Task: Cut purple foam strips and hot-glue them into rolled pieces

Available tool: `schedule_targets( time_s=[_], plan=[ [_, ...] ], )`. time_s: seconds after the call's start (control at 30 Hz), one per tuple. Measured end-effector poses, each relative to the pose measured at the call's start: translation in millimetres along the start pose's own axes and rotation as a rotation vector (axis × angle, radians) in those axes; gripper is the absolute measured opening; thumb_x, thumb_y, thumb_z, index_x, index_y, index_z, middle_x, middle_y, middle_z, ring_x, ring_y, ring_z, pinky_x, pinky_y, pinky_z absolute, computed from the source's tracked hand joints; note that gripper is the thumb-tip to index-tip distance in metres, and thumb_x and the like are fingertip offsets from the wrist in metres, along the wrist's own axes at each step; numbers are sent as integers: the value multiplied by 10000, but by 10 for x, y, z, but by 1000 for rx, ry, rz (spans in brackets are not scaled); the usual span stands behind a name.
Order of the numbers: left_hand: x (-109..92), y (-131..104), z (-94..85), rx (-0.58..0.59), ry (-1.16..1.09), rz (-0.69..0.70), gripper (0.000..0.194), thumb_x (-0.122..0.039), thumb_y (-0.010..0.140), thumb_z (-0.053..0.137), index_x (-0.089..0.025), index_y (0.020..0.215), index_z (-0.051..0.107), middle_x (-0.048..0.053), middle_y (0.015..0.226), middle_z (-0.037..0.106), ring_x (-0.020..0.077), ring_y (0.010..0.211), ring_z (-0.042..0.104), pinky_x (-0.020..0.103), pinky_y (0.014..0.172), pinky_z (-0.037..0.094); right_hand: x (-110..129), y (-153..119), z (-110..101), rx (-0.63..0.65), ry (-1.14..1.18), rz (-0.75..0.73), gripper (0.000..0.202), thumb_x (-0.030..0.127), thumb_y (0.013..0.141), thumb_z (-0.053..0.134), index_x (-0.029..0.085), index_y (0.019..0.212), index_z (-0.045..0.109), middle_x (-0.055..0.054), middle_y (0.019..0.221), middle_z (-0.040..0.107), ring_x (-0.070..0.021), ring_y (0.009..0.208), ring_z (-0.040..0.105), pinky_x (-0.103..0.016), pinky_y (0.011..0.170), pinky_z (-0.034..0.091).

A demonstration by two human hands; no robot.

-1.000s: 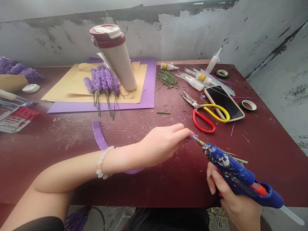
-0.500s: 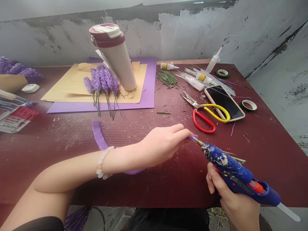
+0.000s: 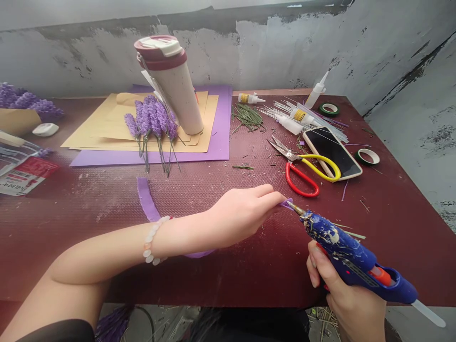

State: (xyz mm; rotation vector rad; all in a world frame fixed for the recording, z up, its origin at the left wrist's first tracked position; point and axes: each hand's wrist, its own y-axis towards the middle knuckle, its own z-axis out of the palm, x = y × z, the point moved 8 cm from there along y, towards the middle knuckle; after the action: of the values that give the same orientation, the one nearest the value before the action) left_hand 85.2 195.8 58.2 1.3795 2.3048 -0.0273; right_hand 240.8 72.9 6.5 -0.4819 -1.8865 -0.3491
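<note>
My left hand (image 3: pixel 242 213) reaches across the front of the table, its fingertips pinching the end of a purple strip (image 3: pixel 147 199). That strip runs beneath my left wrist and curves away to the left. My right hand (image 3: pixel 342 280) grips a blue glue gun (image 3: pixel 342 242), spotted with dried glue, with a clear stick poking from its rear. The metal nozzle points up and left, at the purple piece by my left fingertips; whether it touches is too small to tell. Part of the strip is hidden under my left forearm.
Scissors (image 3: pixel 302 166) lie against a phone (image 3: pixel 333 152) beyond the glue gun. A tall cup (image 3: pixel 174 90) stands on tan sheets (image 3: pixel 96 123) beside purple flowers (image 3: pixel 151 116). Glue bottles (image 3: pixel 315 95), green stems (image 3: pixel 247 116) and tape rolls (image 3: pixel 367 156) are at the back right.
The glue gun and my right hand have shifted very slightly to the right. The purple end at my left fingertips looks a little more curled. My left hand has hardly moved.
</note>
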Motion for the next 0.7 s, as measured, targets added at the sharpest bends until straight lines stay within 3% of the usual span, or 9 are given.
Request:
schedule_targets(
  time_s=[0.23, 0.47, 0.6, 0.7],
  plan=[
    [-4, -2, 1, -13, 6, 6, 250, -125, 1012, 391, -160, 1101, 622, 2, 842, 612, 122, 631, 560, 229, 537, 402, 61, -8, 6, 5, -27, -97, 461, 437, 867, 749, 213, 483, 626, 4, 470, 597, -124, 394, 569, -234, 468, 527],
    [-1, -19, -1, -17, -3, 0, 253, -123, 1012, 407, -167, 1122, 630, 2, 844, 617, 119, 620, 560, 232, 531, 388, -13, 41, 46, 151, -61, -90, 474, 491, 890, 691, 214, 507, 654, -17, 465, 600, -152, 387, 564, -283, 422, 505],
    [15, -7, -5, 4, -100, -13, 261, -144, 1030, 405, -173, 1159, 630, 12, 873, 639, 129, 678, 603, 233, 586, 433, 57, 64, -9, 59, -109, -165, 485, 424, 930, 653, 217, 497, 586, -6, 485, 570, -139, 414, 548, -280, 455, 500],
    [45, 31, -13, 20, -217, -35, 235, -230, 1058, 425, -158, 1054, 649, 24, 869, 656, 140, 769, 632, 236, 690, 475, 169, 63, 11, -2, -172, -245, 395, 413, 963, 605, 214, 622, 604, -1, 554, 586, -147, 456, 570, -289, 508, 525]
  ],
)
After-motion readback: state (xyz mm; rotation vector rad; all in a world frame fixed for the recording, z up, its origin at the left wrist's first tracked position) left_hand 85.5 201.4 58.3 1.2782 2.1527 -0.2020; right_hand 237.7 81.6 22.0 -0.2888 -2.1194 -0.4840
